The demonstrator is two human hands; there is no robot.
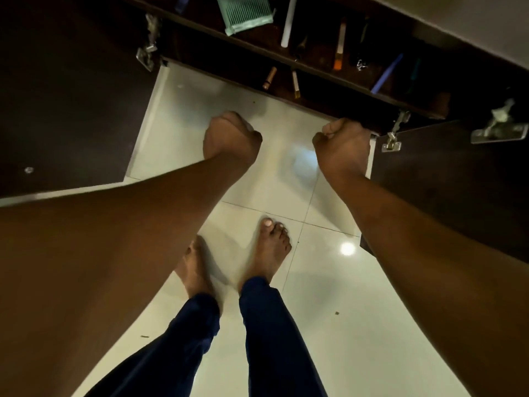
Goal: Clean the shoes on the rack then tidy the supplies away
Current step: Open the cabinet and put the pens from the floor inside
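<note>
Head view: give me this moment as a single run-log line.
left hand: fist, holding nothing | right hand: fist, holding nothing | cabinet: doors open, brushes on shelves | shoes: none visible

The cabinet (343, 78) is in front, with its two doors open: one door (65, 110) on the left, one (446, 184) on the right. Brushes (339, 47) lie on its shelves. The feet (272, 247) stand on the floor (329, 325) between the doors.

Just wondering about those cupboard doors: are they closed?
No: both dark cupboard doors stand swung open, showing brushes on the shelves.
</note>
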